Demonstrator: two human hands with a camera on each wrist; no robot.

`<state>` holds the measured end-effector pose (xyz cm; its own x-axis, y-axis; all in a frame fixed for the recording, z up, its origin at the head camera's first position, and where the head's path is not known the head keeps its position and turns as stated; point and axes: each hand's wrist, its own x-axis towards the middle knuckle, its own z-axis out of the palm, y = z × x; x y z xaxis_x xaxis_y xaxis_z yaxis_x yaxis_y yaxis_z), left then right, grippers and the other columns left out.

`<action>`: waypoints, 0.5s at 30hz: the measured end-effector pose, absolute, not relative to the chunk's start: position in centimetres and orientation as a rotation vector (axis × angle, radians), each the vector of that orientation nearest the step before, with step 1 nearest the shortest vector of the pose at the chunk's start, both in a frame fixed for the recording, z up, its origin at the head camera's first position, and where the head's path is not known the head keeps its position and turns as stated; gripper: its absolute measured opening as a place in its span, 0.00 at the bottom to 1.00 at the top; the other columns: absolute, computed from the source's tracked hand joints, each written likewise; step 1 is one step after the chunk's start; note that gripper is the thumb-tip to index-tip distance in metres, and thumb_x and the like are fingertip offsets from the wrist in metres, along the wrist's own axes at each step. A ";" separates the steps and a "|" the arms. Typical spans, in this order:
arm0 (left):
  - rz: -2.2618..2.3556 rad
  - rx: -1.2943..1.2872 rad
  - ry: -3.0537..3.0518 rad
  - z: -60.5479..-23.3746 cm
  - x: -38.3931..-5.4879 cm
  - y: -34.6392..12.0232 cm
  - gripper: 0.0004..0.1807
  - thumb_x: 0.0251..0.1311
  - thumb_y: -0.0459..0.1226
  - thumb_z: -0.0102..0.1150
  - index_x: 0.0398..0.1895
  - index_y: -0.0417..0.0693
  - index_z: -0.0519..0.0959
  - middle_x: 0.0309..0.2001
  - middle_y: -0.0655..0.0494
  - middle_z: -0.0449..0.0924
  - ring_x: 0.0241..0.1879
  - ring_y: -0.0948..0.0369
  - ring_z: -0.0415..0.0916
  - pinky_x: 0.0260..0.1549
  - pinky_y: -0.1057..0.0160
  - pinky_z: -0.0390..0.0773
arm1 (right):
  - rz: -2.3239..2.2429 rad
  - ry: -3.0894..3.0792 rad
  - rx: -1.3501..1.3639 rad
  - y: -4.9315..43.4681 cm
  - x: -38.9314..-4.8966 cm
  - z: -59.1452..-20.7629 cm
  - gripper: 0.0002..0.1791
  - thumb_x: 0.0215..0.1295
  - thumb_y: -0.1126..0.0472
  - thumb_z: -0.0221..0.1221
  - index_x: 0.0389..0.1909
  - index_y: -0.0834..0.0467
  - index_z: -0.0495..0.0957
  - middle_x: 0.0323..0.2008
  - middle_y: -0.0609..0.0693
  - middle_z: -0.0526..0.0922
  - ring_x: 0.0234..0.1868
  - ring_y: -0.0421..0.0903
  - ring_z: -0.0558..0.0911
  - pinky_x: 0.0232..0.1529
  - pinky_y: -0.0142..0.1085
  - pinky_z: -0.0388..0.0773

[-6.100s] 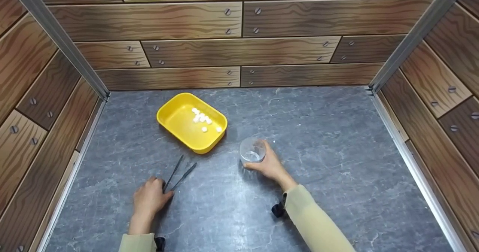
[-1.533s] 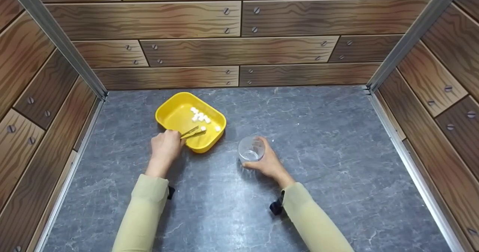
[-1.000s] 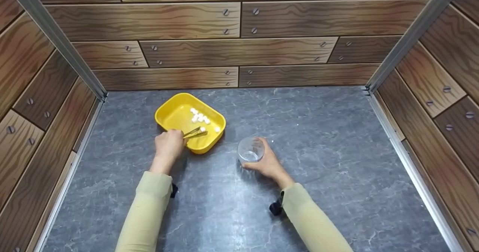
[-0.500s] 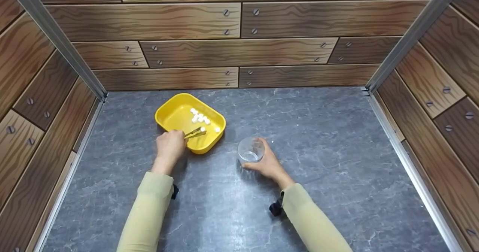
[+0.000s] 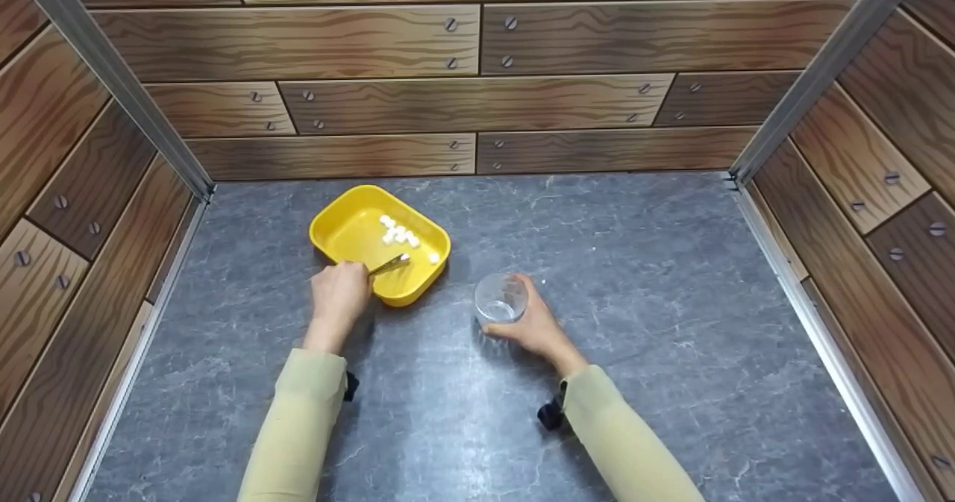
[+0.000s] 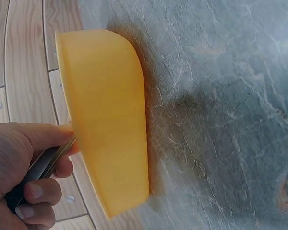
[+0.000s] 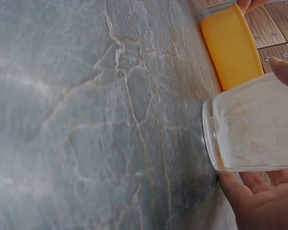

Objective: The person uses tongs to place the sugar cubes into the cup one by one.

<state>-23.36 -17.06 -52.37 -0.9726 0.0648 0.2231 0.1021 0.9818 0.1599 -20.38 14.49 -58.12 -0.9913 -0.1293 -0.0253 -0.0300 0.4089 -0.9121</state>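
Observation:
My left hand (image 5: 339, 297) grips dark metal tongs (image 5: 388, 265) at the near rim of a yellow tray (image 5: 339, 242). Their tips reach into the tray and have come together at a small white piece (image 5: 405, 256), which is partly hidden. Several more small white pieces (image 5: 399, 234) lie in the tray's far right part. In the left wrist view the fingers curl round the tongs (image 6: 48, 163), while the tray wall (image 6: 105, 115) hides the tips. My right hand (image 5: 533, 323) holds a clear glass (image 5: 498, 300) upright on the table, thumb and fingers on opposite sides.
The grey marbled tabletop (image 5: 642, 300) has wood-patterned panels (image 5: 477, 39) at the back and both sides. Metal strips (image 5: 806, 300) run along the side edges. A tiny white speck (image 5: 544, 281) lies right of the glass.
My left hand has moved from the near left up to the tray, bringing the tongs inside. Their spread tips have now closed at a white piece. The right hand and glass stay put.

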 end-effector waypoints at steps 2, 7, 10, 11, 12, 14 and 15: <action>-0.268 -0.121 -2.901 -52.4 -23.2 -17.1 0.12 0.59 0.36 0.60 0.19 0.39 0.79 0.22 0.41 0.80 0.23 0.40 0.78 0.20 0.41 0.74 | -1.674 2.543 -0.157 14.5 -20.4 -58.1 0.56 0.35 0.59 0.82 0.68 0.56 0.61 0.60 0.59 0.74 0.62 0.55 0.73 0.64 0.48 0.63; -0.296 -0.110 -2.883 -52.3 -22.7 -17.3 0.13 0.59 0.37 0.61 0.20 0.39 0.80 0.23 0.42 0.80 0.23 0.40 0.78 0.21 0.41 0.74 | -1.699 2.528 -0.175 14.5 -20.4 -58.1 0.55 0.34 0.60 0.82 0.67 0.56 0.62 0.60 0.60 0.74 0.61 0.55 0.73 0.64 0.47 0.64; -0.308 -0.111 -2.862 -52.1 -22.3 -17.6 0.13 0.59 0.37 0.61 0.19 0.39 0.80 0.22 0.42 0.80 0.22 0.39 0.77 0.21 0.41 0.73 | -1.694 2.533 -0.178 14.5 -20.4 -58.2 0.55 0.34 0.60 0.82 0.67 0.56 0.62 0.59 0.61 0.74 0.61 0.55 0.74 0.64 0.48 0.64; -0.311 -0.114 -2.852 -52.0 -22.1 -17.6 0.13 0.59 0.38 0.62 0.19 0.40 0.79 0.22 0.42 0.80 0.22 0.39 0.77 0.21 0.41 0.73 | -1.690 2.536 -0.177 14.5 -20.4 -58.2 0.55 0.34 0.60 0.82 0.67 0.56 0.62 0.59 0.61 0.74 0.61 0.55 0.74 0.64 0.48 0.64; -0.315 -0.118 -2.842 -51.9 -22.0 -17.7 0.13 0.59 0.38 0.62 0.19 0.40 0.79 0.22 0.42 0.80 0.22 0.39 0.77 0.20 0.41 0.73 | -1.686 2.539 -0.175 14.5 -20.4 -58.2 0.55 0.34 0.59 0.82 0.67 0.56 0.62 0.59 0.61 0.74 0.61 0.56 0.74 0.64 0.48 0.64; -0.322 -0.128 -2.822 -51.7 -21.6 -17.8 0.14 0.59 0.38 0.63 0.19 0.41 0.79 0.22 0.43 0.80 0.21 0.39 0.77 0.20 0.41 0.73 | -1.682 2.543 -0.168 14.5 -20.4 -58.2 0.56 0.34 0.59 0.82 0.67 0.55 0.62 0.59 0.60 0.74 0.61 0.56 0.73 0.64 0.49 0.63; -0.326 -0.131 -2.812 -51.6 -21.5 -17.8 0.14 0.59 0.39 0.64 0.19 0.42 0.79 0.22 0.43 0.80 0.21 0.39 0.77 0.20 0.41 0.73 | -1.679 2.545 -0.164 14.5 -20.4 -58.2 0.56 0.34 0.58 0.82 0.67 0.55 0.62 0.59 0.60 0.74 0.61 0.56 0.73 0.64 0.49 0.63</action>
<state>-21.47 -17.77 -51.57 -0.9488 0.0549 0.3111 0.1246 0.9700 0.2088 -20.40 14.48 -58.17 -0.9903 -0.1382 -0.0147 -0.0408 0.3907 -0.9196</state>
